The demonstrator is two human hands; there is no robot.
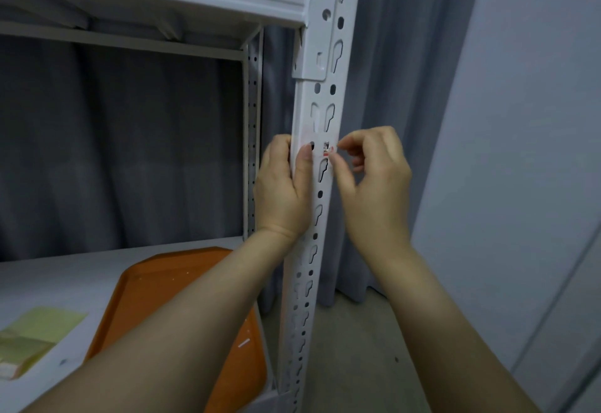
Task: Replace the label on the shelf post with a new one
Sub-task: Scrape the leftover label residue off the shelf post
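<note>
Forearms up: left hand grips shelf post, right hand pinches old label, seemingly mid-peel; replacement not yet on.

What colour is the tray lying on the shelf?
Orange; the tray shows best in the head view.

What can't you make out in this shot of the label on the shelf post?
Head view:
label print, too small and blurred; right hand fingertips cover its edge.
Left hand fingers, hidden behind the shelf post.
Orange tray, partly behind the left forearm.
Yellow paper, cut by the left edge.
</note>
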